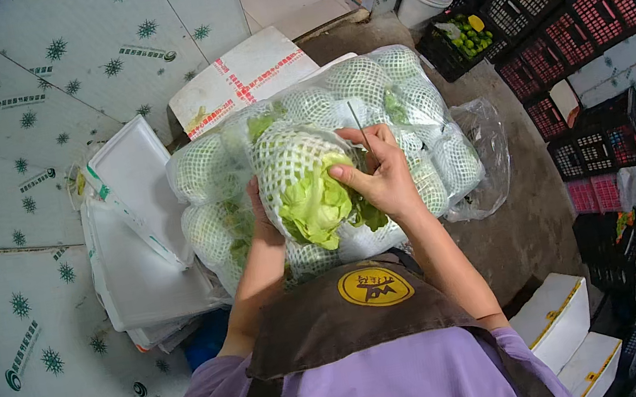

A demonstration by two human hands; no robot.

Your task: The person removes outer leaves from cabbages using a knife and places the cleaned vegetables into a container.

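Note:
A head of green lettuce [319,204] in a white foam net sleeve [292,155] is held up before me, its leafy end towards me. My left hand [262,214] supports it from the left, the fingers mostly hidden behind it. My right hand [378,172] is at its right side, thumb against the lettuce, with darker leaves [369,215] hanging below the fingers. From that hand a thin, dark, blade-like tool [356,119] points upward; its handle is hidden. Beneath both hands lies a large clear plastic bag [439,93] packed with several net-sleeved lettuce heads [358,78].
White foam lids [145,259] lean and lie at the left by the panel wall. A white foam box [241,79] with red tape is behind the bag. Black plastic crates [572,39], one holding green produce [468,38], line the right wall. White boxes [554,310] stand at lower right.

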